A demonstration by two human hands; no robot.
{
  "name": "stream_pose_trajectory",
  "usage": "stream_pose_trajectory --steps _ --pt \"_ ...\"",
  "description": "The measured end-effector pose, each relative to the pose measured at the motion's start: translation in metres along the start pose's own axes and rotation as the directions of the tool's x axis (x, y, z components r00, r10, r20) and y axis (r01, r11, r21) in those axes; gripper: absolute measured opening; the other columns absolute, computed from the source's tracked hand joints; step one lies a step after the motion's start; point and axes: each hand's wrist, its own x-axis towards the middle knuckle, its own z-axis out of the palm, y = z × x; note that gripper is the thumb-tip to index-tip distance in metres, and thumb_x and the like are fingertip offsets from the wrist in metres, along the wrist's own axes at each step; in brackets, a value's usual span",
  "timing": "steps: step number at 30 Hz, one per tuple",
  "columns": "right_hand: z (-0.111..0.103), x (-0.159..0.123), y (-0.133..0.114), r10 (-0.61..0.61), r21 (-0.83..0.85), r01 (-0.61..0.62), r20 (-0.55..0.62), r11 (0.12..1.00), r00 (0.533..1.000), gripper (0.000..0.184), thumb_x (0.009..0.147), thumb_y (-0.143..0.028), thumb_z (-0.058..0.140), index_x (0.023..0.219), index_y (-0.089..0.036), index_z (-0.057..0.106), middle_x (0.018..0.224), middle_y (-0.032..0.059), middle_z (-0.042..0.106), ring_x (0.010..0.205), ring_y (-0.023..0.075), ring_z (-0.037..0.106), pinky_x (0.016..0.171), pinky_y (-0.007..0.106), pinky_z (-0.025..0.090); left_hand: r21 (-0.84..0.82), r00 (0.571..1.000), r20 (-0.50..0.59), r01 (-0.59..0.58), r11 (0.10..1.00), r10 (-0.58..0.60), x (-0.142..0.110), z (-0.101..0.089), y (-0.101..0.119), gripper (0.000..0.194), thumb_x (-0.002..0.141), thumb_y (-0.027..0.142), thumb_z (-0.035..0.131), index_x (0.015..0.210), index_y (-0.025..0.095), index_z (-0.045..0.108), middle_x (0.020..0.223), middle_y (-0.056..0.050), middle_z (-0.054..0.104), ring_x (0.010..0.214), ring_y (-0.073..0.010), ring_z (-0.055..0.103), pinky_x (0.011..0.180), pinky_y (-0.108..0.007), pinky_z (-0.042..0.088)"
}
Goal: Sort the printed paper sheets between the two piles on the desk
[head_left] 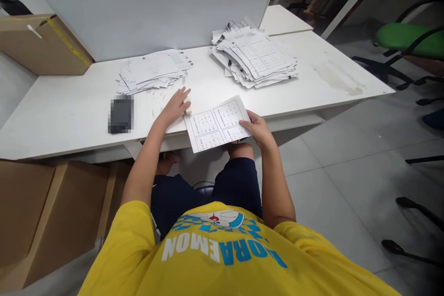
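Note:
My right hand [258, 128] grips a printed sheet of paper [218, 124] by its right edge, thumb on top. Boxes of small printed text and marks cover the sheet, which is tilted and juts past the table's front edge over my lap. Over the table, my left hand [176, 105] has its fingers stretched out and apart. A small pale block [188, 107] lies by its fingertips, close to the sheet's left corner; whether the fingers touch it I cannot tell.
On the white table [69, 111] lie a low paper stack [156, 68], a taller untidy paper stack [255, 55] and a blurred dark object [120, 114]. A grey panel [156, 4] rises behind. Cardboard boxes [45, 46] stand left, a green chair [409, 39] right.

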Motion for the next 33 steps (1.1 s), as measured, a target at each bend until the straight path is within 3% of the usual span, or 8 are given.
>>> stream_pose_trajectory --steps 6,11,15,19,23,26,28,33 --pt "-0.001 0.004 0.005 0.018 0.098 -0.015 -0.025 0.995 1.0 0.061 0.069 -0.044 0.077 0.125 -0.02 0.07 0.116 0.0098 0.075 0.103 0.0316 0.069 0.091 0.051 0.058 0.071 0.995 0.042 -0.09 0.993 0.088 -0.001 0.007 0.001 0.067 0.105 0.063 0.012 0.157 0.035 0.043 0.176 0.007 0.0 0.162 -0.0306 -0.009 0.132 -0.055 0.006" --pt "0.002 0.012 0.007 0.009 0.136 0.0 -0.069 0.991 0.998 0.062 0.068 -0.043 0.077 0.125 -0.02 0.07 0.118 0.0104 0.075 0.103 0.0309 0.07 0.092 0.05 0.058 0.113 0.995 0.026 -0.096 0.989 0.094 -0.003 0.01 0.006 0.069 0.105 0.062 0.009 0.158 0.031 0.042 0.176 0.004 0.0 0.162 -0.0303 -0.01 0.131 -0.055 0.0" --pt "0.001 0.011 -0.007 -0.077 0.034 0.079 -0.049 0.996 0.996 0.061 0.073 -0.046 0.073 0.128 -0.02 0.068 0.12 0.0109 0.074 0.108 0.032 0.069 0.094 0.052 0.057 0.13 0.998 0.003 -0.064 0.989 0.065 -0.009 0.007 0.013 0.069 0.106 0.059 0.006 0.159 0.029 0.039 0.176 0.001 0.01 0.163 -0.0283 -0.002 0.132 -0.054 0.005" --pt "-0.005 -0.012 -0.039 -0.209 -0.118 0.208 0.009 0.971 0.978 0.05 0.08 -0.048 0.072 0.124 -0.024 0.071 0.121 0.0087 0.074 0.112 0.0332 0.067 0.095 0.052 0.055 0.08 0.999 -0.031 0.013 0.997 -0.01 -0.016 0.003 0.02 0.07 0.106 0.059 0.009 0.158 0.026 0.043 0.173 -0.002 0.023 0.161 -0.0268 0.02 0.13 -0.045 0.025" --pt "-0.013 -0.022 -0.068 -0.355 -0.148 0.333 -0.161 0.931 0.921 0.047 0.083 -0.052 0.07 0.123 -0.026 0.071 0.12 0.0083 0.073 0.114 0.034 0.066 0.095 0.05 0.056 0.015 0.992 -0.117 0.056 0.998 -0.054 -0.021 0.0 0.021 0.069 0.105 0.059 0.014 0.153 0.026 0.05 0.171 -0.002 0.03 0.155 -0.0263 0.034 0.125 -0.04 0.035" --pt "-0.024 0.012 -0.076 -0.413 -0.096 0.403 -0.302 0.91 0.859 0.056 0.086 -0.056 0.065 0.132 -0.023 0.065 0.125 0.0125 0.069 0.117 0.0338 0.065 0.091 0.048 0.059 -0.012 0.99 -0.13 0.047 0.999 -0.048 -0.022 0.0 0.021 0.066 0.105 0.058 0.018 0.151 0.027 0.053 0.17 -0.001 0.032 0.154 -0.0265 0.036 0.124 -0.04 0.037" --pt "-0.034 0.053 -0.074 -0.403 -0.071 0.402 -0.313 0.913 0.86 0.057 0.087 -0.055 0.062 0.133 -0.021 0.062 0.128 0.0151 0.066 0.118 0.033 0.064 0.088 0.046 0.06 -0.017 0.99 -0.126 0.053 0.998 -0.055 -0.021 0.0 0.021 0.066 0.105 0.058 0.019 0.15 0.026 0.054 0.169 -0.001 0.033 0.154 -0.0256 0.037 0.124 -0.038 0.036" --pt "-0.041 0.172 -0.065 -0.235 0.054 0.295 -0.478 0.954 0.847 0.054 0.091 -0.051 0.053 0.136 -0.022 0.054 0.133 0.014 0.058 0.122 0.0279 0.062 0.085 0.044 0.061 -0.008 0.99 -0.114 0.088 0.996 -0.088 -0.023 0.0 0.023 0.065 0.105 0.055 0.019 0.151 0.024 0.053 0.17 -0.002 0.032 0.154 -0.0257 0.036 0.123 -0.038 0.037"
